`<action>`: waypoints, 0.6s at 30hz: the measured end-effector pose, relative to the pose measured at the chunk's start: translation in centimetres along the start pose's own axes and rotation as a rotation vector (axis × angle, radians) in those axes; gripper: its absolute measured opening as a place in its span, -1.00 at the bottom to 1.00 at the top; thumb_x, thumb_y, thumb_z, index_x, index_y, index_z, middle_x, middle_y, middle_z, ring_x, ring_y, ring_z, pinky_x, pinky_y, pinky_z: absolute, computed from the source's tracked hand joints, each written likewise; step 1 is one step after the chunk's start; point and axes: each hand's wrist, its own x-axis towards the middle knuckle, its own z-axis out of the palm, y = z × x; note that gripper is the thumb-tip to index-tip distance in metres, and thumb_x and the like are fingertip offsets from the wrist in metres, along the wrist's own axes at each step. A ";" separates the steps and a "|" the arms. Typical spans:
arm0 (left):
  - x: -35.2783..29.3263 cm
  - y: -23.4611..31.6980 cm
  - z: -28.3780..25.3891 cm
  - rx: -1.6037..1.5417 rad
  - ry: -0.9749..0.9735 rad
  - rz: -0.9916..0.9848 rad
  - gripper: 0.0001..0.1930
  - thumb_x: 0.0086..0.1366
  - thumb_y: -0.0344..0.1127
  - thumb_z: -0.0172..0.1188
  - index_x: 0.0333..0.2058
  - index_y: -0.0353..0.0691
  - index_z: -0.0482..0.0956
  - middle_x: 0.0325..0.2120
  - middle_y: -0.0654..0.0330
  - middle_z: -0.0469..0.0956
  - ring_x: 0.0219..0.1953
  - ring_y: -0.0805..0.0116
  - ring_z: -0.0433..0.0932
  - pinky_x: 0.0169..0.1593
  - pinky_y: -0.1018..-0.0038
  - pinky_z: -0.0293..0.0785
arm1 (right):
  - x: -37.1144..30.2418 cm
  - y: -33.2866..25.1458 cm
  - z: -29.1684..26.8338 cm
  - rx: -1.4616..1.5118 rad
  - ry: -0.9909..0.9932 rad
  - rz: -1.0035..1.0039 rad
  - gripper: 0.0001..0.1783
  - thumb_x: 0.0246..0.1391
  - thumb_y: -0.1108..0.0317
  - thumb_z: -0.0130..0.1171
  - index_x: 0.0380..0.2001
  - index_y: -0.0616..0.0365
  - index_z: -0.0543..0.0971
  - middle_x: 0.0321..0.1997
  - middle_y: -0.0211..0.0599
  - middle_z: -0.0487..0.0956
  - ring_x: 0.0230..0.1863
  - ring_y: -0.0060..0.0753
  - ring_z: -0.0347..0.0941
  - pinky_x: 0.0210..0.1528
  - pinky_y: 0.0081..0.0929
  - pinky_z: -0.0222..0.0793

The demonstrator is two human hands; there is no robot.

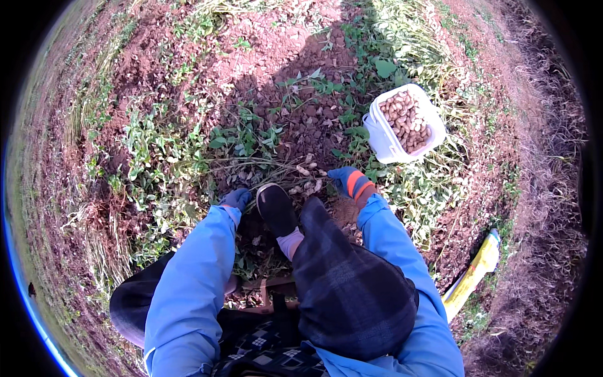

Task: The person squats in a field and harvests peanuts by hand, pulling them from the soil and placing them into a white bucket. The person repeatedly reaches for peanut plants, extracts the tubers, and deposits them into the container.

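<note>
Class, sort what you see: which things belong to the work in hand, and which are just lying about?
Seemingly in the work:
- left gloved hand, near plant stems
- right gloved hand, beside loose peanuts
- white bucket, holding more peanuts

Apparently lying about:
- yellow object at right, kind unclear
- dry stalks at left

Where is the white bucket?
In the head view, the white bucket sits toward the upper right, on leafy plants just beyond the gloved right hand.
</note>
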 end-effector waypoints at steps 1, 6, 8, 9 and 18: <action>0.9 1.8 1.5 -0.025 -0.021 -0.024 -0.68 0.26 -0.12 0.06 -0.11 -0.18 0.49 -0.36 0.05 0.57 -0.24 0.18 0.54 -0.09 0.35 0.41 | 1.8 1.9 -2.5 -0.058 0.075 -0.095 -0.66 0.02 0.10 0.19 -0.48 0.22 0.55 -0.62 -0.30 0.47 -0.60 -0.34 0.36 -0.54 -0.34 0.22; -0.8 1.9 -0.2 0.004 0.033 -0.311 -0.64 0.21 -0.06 0.14 -0.19 -0.23 0.49 -0.36 0.08 0.56 -0.31 0.28 0.49 -0.13 0.38 0.39 | -2.2 -0.3 2.1 -0.728 0.577 -0.472 -0.68 -0.06 0.22 0.20 -0.24 0.15 0.56 -0.26 -0.10 0.52 -0.20 -0.07 0.42 -0.12 -0.25 0.34; -0.6 2.4 -0.5 0.056 -0.016 -0.328 -0.62 0.22 -0.05 0.10 -0.14 -0.23 0.47 -0.33 0.08 0.56 -0.29 0.26 0.50 -0.12 0.38 0.39 | -3.8 -0.2 3.2 -0.688 0.826 -0.753 -0.75 -0.07 0.29 0.17 -0.26 0.07 0.57 -0.20 -0.15 0.51 -0.11 0.02 0.37 -0.07 -0.26 0.32; -1.0 2.2 -1.0 0.121 0.012 -0.303 -0.61 0.23 -0.05 0.09 -0.12 -0.23 0.47 -0.30 0.05 0.56 -0.25 0.21 0.51 -0.10 0.36 0.39 | -5.9 -1.3 4.3 -0.688 0.853 -0.837 -0.76 -0.06 0.31 0.16 -0.26 0.07 0.56 -0.20 -0.17 0.51 -0.09 0.02 0.37 -0.06 -0.26 0.32; -2.5 7.7 -5.9 0.551 -0.044 -0.052 -0.56 0.25 -0.07 0.02 0.01 -0.21 0.38 -0.11 -0.09 0.48 -0.08 -0.03 0.48 0.00 0.24 0.38 | -3.3 4.2 8.4 -0.469 0.602 -0.746 -0.71 0.00 0.18 0.11 -0.27 0.13 0.50 -0.20 -0.04 0.51 -0.22 0.11 0.43 -0.20 -0.10 0.35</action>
